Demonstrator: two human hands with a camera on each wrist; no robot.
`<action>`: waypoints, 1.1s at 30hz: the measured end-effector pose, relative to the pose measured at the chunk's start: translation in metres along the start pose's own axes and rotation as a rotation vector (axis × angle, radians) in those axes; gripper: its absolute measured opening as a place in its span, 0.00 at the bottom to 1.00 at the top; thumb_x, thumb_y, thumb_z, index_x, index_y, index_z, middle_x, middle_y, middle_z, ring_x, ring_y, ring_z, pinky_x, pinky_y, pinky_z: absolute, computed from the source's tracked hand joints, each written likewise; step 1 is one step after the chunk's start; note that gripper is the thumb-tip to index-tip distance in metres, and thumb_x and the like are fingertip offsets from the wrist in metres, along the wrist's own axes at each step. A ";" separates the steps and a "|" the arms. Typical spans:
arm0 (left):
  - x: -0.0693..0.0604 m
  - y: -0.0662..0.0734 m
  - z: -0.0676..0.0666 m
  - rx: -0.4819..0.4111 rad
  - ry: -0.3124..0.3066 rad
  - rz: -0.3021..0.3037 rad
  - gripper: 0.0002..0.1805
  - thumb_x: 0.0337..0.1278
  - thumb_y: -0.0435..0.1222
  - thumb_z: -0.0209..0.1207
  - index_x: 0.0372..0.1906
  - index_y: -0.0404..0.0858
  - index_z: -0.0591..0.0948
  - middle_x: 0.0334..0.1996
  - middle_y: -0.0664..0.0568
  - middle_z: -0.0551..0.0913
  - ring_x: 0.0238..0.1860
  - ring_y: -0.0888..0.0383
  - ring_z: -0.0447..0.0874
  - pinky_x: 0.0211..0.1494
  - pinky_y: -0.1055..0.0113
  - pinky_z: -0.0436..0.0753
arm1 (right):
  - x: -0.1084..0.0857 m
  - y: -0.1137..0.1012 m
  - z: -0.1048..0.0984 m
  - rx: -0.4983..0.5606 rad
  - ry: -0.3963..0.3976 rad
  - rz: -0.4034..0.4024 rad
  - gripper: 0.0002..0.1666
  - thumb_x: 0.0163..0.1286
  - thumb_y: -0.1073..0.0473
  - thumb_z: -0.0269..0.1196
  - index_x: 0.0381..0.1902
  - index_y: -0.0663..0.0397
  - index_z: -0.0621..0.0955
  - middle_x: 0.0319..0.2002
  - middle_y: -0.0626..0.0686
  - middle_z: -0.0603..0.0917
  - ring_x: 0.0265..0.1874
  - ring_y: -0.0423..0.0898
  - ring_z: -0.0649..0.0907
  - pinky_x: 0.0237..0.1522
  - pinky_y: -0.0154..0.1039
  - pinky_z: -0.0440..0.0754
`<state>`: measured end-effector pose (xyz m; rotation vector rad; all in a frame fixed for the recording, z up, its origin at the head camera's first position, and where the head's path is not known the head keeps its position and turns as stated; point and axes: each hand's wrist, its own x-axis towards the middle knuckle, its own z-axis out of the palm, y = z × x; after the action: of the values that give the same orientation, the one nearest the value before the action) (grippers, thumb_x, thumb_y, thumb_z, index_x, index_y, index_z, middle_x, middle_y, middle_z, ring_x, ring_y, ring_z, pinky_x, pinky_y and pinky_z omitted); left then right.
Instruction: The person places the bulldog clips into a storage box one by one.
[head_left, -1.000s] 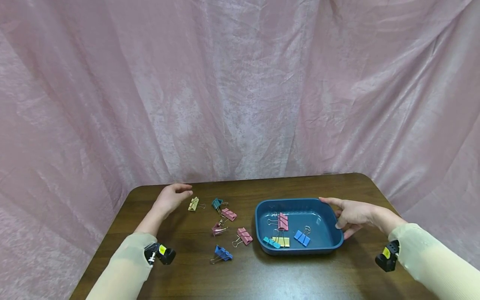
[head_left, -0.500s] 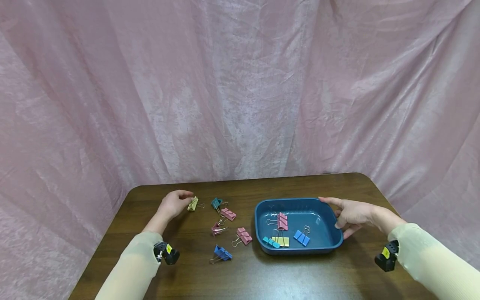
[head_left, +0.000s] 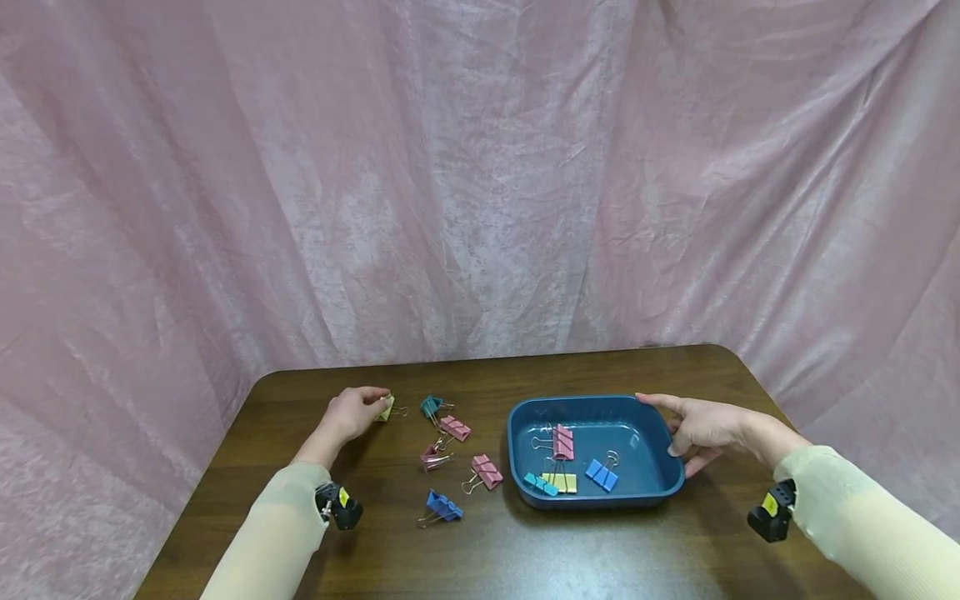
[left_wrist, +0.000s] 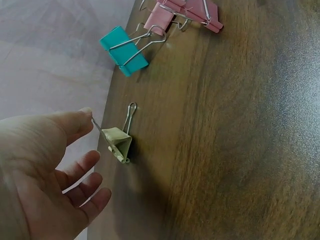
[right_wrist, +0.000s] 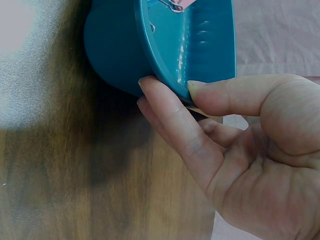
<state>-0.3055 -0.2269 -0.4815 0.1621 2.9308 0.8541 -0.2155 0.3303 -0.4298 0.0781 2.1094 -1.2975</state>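
My left hand (head_left: 351, 414) is at the yellow binder clip (left_wrist: 119, 141) on the table's left side. Thumb and forefinger pinch one of its wire handles, while the other fingers hang loosely curled. The clip's other handle points away from the hand. On the right, my right hand (head_left: 708, 427) grips the end of a blue tray (head_left: 592, 502), thumb over the rim and fingers against the outer wall. Inside the tray lie a pink clip (head_left: 563, 442), a blue clip (head_left: 602, 475), a teal clip (head_left: 541, 484) and a yellow clip (head_left: 567, 483).
Between the left hand and tray lie a dark teal clip (head_left: 431, 407), pink clips (head_left: 454, 428) and a blue clip (head_left: 444, 505), loose on the wooden table (head_left: 390, 550). A pink curtain (head_left: 480, 183) hangs behind the table's back edge.
My left hand has moved right and slightly down to the yellow clip, and its thumb and forefinger have closed on it. My right hand keeps its hold on the tray.
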 end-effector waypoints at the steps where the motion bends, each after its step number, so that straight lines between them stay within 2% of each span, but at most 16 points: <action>1: 0.000 0.000 0.000 0.004 -0.001 0.003 0.20 0.74 0.42 0.57 0.63 0.37 0.83 0.57 0.38 0.84 0.63 0.31 0.74 0.64 0.39 0.71 | 0.000 0.000 0.000 -0.001 -0.003 -0.004 0.62 0.56 0.82 0.61 0.83 0.45 0.51 0.65 0.74 0.71 0.42 0.60 0.86 0.34 0.54 0.87; 8: -0.002 0.002 -0.001 0.008 0.002 0.014 0.17 0.73 0.42 0.59 0.58 0.39 0.86 0.53 0.40 0.86 0.60 0.33 0.76 0.62 0.40 0.72 | 0.001 0.002 -0.001 -0.007 -0.003 -0.008 0.62 0.56 0.82 0.61 0.83 0.45 0.50 0.66 0.76 0.69 0.43 0.60 0.86 0.34 0.54 0.87; 15: -0.002 0.004 -0.001 0.056 0.024 0.051 0.15 0.70 0.42 0.61 0.52 0.39 0.88 0.50 0.41 0.87 0.58 0.34 0.78 0.63 0.38 0.68 | 0.000 0.002 -0.001 -0.003 -0.012 -0.011 0.63 0.56 0.82 0.61 0.83 0.45 0.50 0.67 0.76 0.69 0.44 0.61 0.86 0.34 0.55 0.87; 22: -0.003 0.004 -0.001 0.061 0.031 0.037 0.15 0.70 0.43 0.62 0.51 0.38 0.88 0.50 0.41 0.87 0.59 0.33 0.76 0.65 0.38 0.66 | 0.001 0.001 0.000 0.011 0.008 0.010 0.63 0.55 0.82 0.62 0.83 0.43 0.52 0.67 0.74 0.70 0.43 0.61 0.86 0.34 0.55 0.87; 30: -0.006 0.005 -0.003 0.103 0.040 0.036 0.14 0.68 0.44 0.64 0.47 0.39 0.89 0.49 0.42 0.88 0.57 0.31 0.76 0.62 0.38 0.68 | 0.001 0.002 -0.001 -0.008 -0.009 -0.006 0.62 0.56 0.82 0.61 0.83 0.45 0.51 0.65 0.75 0.70 0.43 0.61 0.86 0.33 0.54 0.88; 33: -0.007 0.006 -0.005 0.111 0.038 0.015 0.15 0.67 0.46 0.64 0.46 0.39 0.89 0.48 0.41 0.87 0.56 0.30 0.76 0.61 0.39 0.70 | 0.002 0.002 -0.001 -0.019 -0.001 -0.001 0.62 0.56 0.82 0.62 0.83 0.45 0.51 0.65 0.74 0.70 0.42 0.60 0.86 0.33 0.53 0.88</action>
<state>-0.2984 -0.2256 -0.4741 0.1766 3.0179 0.7035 -0.2167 0.3319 -0.4319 0.0684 2.1208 -1.2771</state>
